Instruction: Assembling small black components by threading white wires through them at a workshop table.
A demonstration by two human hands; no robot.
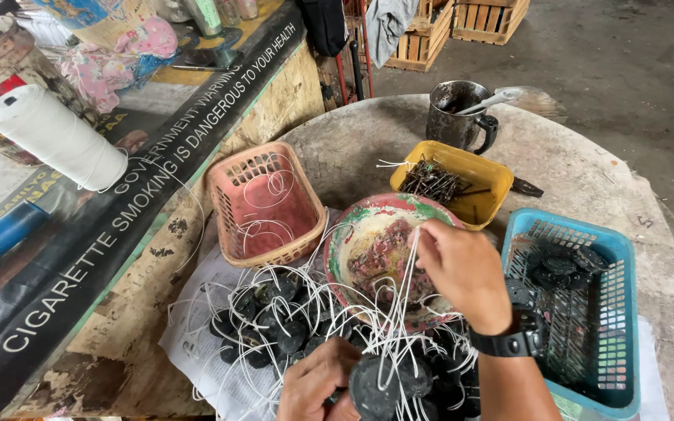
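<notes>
My left hand [315,382] grips a bunch of black round discs [388,382] with white strings at the bottom centre. My right hand [462,269], a black watch on its wrist, pinches the white strings [409,265] and holds them upright above a stained round bowl [352,226]. More black discs with white strings [271,323] lie heaped on white paper to the left of my hands.
A pink basket [232,187] holds loose string. A yellow tray [485,175] contains dark small pieces. A blue basket [614,257] with black discs sits at right. A metal mug with a spoon [454,117] stands behind. A white thread spool [56,136] rests on the left bench.
</notes>
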